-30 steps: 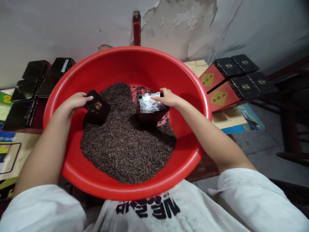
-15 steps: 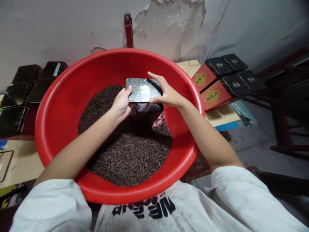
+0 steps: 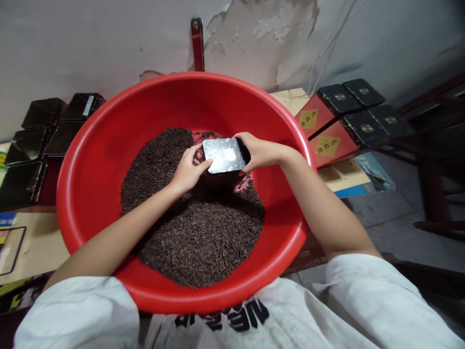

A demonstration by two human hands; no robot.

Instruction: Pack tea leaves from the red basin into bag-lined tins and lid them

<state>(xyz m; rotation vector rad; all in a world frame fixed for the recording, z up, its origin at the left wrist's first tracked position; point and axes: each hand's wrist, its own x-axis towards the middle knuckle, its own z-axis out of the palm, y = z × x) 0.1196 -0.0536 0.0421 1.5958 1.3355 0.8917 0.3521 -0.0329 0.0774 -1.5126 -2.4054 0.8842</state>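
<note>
A black tin lid (image 3: pixel 224 154) with scuffed edges and a pale square label sits over the top of a tea tin that stands in the loose tea. My left hand (image 3: pixel 191 167) grips the lid's left side, thumb on its top near the front corner. Around its right side wraps my right hand (image 3: pixel 257 151), thumb at the near corner and fingers at the far one. Beneath the lid the tin's body is mostly in shadow. Dark, twisted tea leaves (image 3: pixel 207 237) lie heaped around it in a big red basin (image 3: pixel 90 203).
Red tins with black lids (image 3: pixel 332 140) and yellow diamond labels stand right of the basin. Several dark tins (image 3: pixel 27 145) stand on the left. Behind is a wall with peeling plaster (image 3: pixel 261 39), and a dark red chair (image 3: pixel 436 194) stands at far right.
Both hands have lowered the lid from above the tin onto its top. My right fingers have closed in around the lid's right side. The view has shifted slightly.
</note>
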